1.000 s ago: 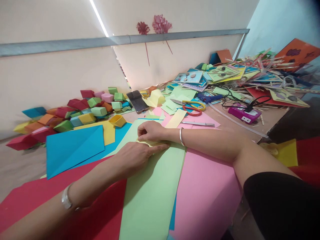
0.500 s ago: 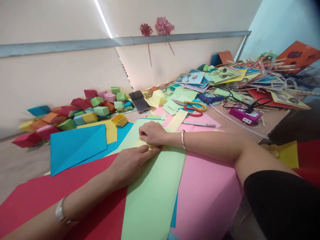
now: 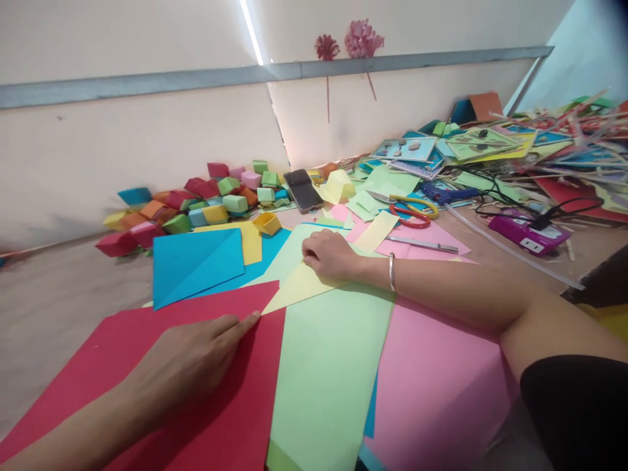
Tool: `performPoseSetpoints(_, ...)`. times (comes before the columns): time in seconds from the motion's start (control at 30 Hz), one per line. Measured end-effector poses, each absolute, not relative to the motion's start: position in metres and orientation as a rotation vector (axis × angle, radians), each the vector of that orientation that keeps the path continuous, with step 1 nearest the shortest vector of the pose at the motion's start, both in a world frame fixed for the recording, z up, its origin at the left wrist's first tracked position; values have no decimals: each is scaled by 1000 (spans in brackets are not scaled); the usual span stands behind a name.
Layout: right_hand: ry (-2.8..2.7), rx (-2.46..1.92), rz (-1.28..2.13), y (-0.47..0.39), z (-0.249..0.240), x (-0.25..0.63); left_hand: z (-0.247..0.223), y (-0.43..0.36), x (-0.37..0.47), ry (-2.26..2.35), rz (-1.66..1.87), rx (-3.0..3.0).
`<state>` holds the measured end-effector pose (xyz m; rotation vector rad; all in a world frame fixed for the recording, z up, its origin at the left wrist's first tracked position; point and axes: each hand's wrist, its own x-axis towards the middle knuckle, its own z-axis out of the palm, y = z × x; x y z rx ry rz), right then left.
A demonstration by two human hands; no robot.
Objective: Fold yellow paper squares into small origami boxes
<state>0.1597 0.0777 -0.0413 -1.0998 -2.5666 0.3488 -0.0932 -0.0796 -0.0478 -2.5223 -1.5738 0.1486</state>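
Note:
A pale yellow sheet of paper (image 3: 299,284), folded to a long point, lies across the green paper (image 3: 324,366) and the edge of the red paper (image 3: 196,366). My right hand (image 3: 331,255) is closed and presses on its upper right part; the fingertips are tucked under and hidden. With the index finger stretched out, my left hand (image 3: 196,350) touches the tip of the yellow sheet over the red paper. Beyond it sit a folded blue paper (image 3: 199,268) and a small yellow paper box (image 3: 266,224). Pink paper (image 3: 432,366) spreads under my right forearm.
Several coloured paper blocks (image 3: 210,196) are heaped at the back left. A phone (image 3: 304,191), scissors (image 3: 409,209), a utility knife (image 3: 422,244), a blue glue gun (image 3: 446,193) and a purple power strip (image 3: 530,232) lie behind and to the right. Crafts and sticks pile up at the far right.
My left hand has slid down and left along the yellow paper's edge to its tip, uncovering the sheet. My right hand stays on the paper. The whole view has shifted.

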Motion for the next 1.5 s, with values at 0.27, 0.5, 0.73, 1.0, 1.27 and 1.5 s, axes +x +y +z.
performPoseSetpoints(0.27, -2381, -1014, 567, 84, -46, 160, 1, -42, -56, -1871, -312, -2436)
performPoseSetpoints(0.5, -1814, -824, 799, 93, -42, 168, -5, 26, -20, -2369, -1354, -2374)
performPoseSetpoints(0.73, -1630, -824, 872, 101, -46, 169, -28, 29, -27, -2197, -1966, -2352)
performPoseSetpoints(1.0, -1639, -820, 970, 105, -50, 170, -30, 31, -23, -2092, -2155, -2000)
performPoseSetpoints(1.27, -1604, -826, 1077, 101, -47, 172, -29, 31, -28, -2044, -2149, -2091)
performPoseSetpoints(1.5, -1606, -816, 906, 98, -42, 173, -35, 35, -30, -2056, -2172, -2002)
